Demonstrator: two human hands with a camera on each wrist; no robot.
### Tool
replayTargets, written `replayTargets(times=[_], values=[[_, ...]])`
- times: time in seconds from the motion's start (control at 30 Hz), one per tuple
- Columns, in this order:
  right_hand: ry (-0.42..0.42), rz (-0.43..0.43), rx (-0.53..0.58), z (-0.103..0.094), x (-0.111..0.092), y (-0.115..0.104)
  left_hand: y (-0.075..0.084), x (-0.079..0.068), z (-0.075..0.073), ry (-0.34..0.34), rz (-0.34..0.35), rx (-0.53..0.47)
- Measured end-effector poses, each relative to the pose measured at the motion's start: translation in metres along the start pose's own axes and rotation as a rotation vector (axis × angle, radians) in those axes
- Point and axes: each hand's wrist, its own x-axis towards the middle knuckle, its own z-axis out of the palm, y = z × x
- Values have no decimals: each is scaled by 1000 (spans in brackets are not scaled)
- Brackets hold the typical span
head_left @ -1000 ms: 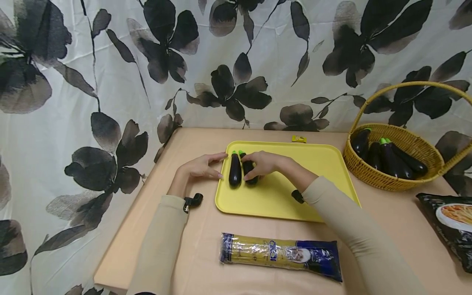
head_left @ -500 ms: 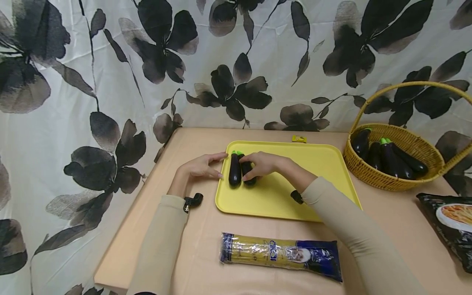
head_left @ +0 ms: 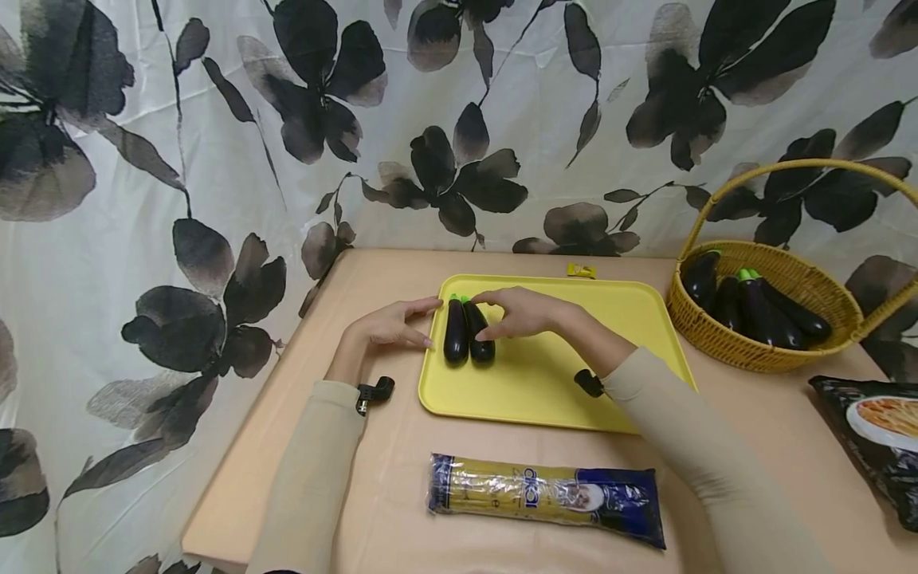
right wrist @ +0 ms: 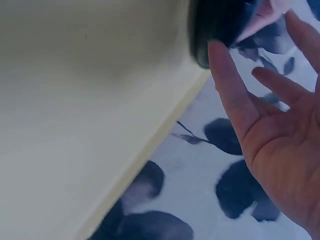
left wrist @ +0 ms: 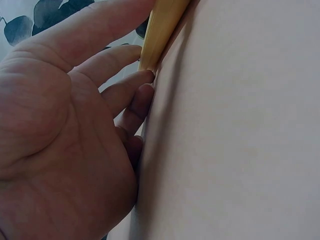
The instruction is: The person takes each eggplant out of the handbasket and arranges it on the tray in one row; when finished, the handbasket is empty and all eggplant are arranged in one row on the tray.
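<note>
Two dark purple eggplants lie side by side at the left end of a yellow tray (head_left: 559,391), green stems pointing away from me. My right hand (head_left: 529,312) hovers over the right eggplant (head_left: 482,349), thumb and fingers spread apart; in the right wrist view a fingertip overlaps the dark eggplant (right wrist: 219,27). Beside it is the left eggplant (head_left: 455,333). Outside the tray, my left hand (head_left: 387,327) rests on the table with fingers relaxed. Its fingertips touch the tray's left rim, seen in the left wrist view as a yellow edge (left wrist: 165,30).
At the right stands a wicker basket (head_left: 753,355) with several eggplants (head_left: 763,315). A spaghetti pack (head_left: 548,494) lies in front of the tray, and a black food bag (head_left: 875,446) at the far right. Behind the tray is a small yellow packet (head_left: 582,271).
The right eggplant has shifted slightly left against the other one. My right hand has loosened from it and drawn back a little to the right. The left hand stays put.
</note>
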Motion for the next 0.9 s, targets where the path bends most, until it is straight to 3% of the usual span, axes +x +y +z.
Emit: replayTargets(times=[0.2,0.37,0.73,0.9], values=[[214,-92,-71,-11,-39,-3,1,-2,1,3,1,2],[413,-115,-95,-26,-78,5,1,-3,1,7,2,-3],[764,-46,1,-36,-150,45,1,-4,2,18,9,2],[811,43,-7,-36,-168,65,0,-2,5,17,9,0]])
